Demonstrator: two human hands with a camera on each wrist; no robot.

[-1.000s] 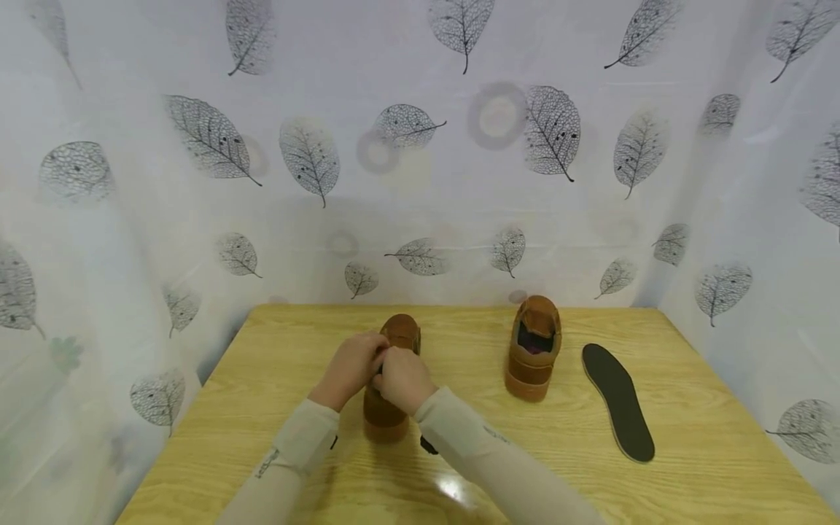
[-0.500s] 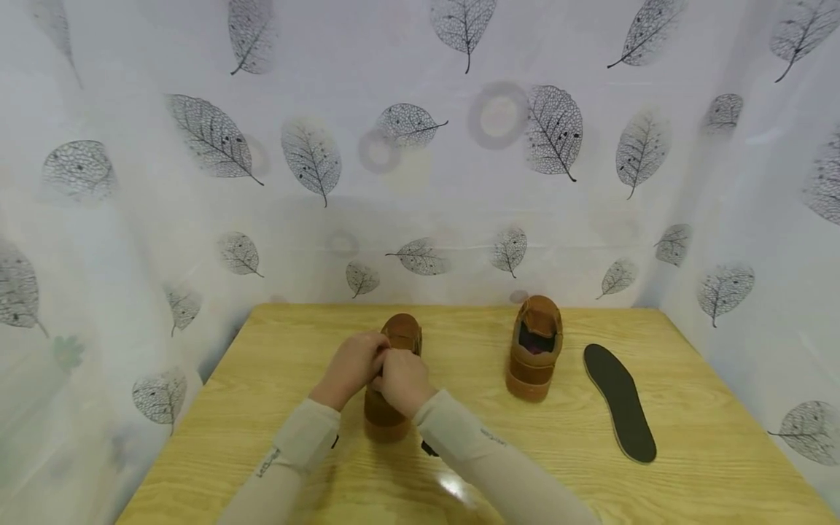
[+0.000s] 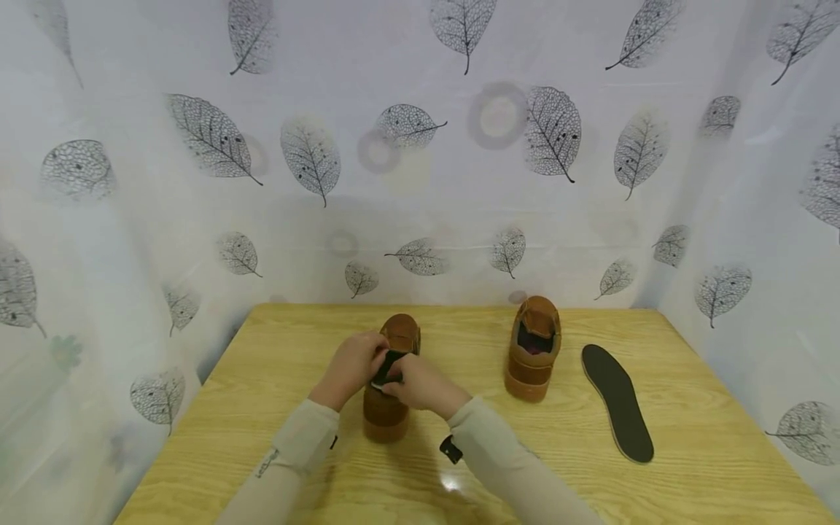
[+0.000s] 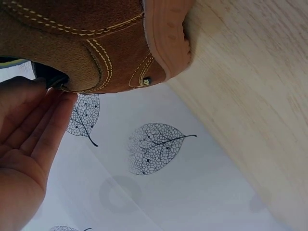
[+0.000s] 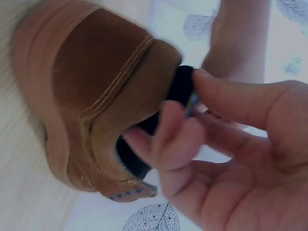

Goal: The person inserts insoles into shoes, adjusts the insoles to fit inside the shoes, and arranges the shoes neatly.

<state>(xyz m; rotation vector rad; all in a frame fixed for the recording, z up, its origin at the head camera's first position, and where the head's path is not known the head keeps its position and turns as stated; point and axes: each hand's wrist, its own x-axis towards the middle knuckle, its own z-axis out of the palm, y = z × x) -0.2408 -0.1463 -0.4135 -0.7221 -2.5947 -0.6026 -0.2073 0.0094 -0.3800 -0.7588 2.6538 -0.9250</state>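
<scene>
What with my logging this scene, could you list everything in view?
Table: 1, yellowish wood grain, under everything.
Left shoe: 1, brown, upright, beneath the hands.
Right shoe: 1, brown, upright, right of the left shoe.
Loose insole: 1, dark grey, flat, right of both shoes.
Thin piece: 1, dark with a lighter edge, at the left shoe's opening; perhaps an insole.
Sheeting: panel count unclear, white with grey-black leaves, behind and both sides.
Small device: 1, black, at the right wrist.
Sleeves: 2, off-white, on the forearms.
Left hand: 1, bare, pinching the left shoe's opening edge.
Right hand: 1, bare, pinching the thin piece.
</scene>
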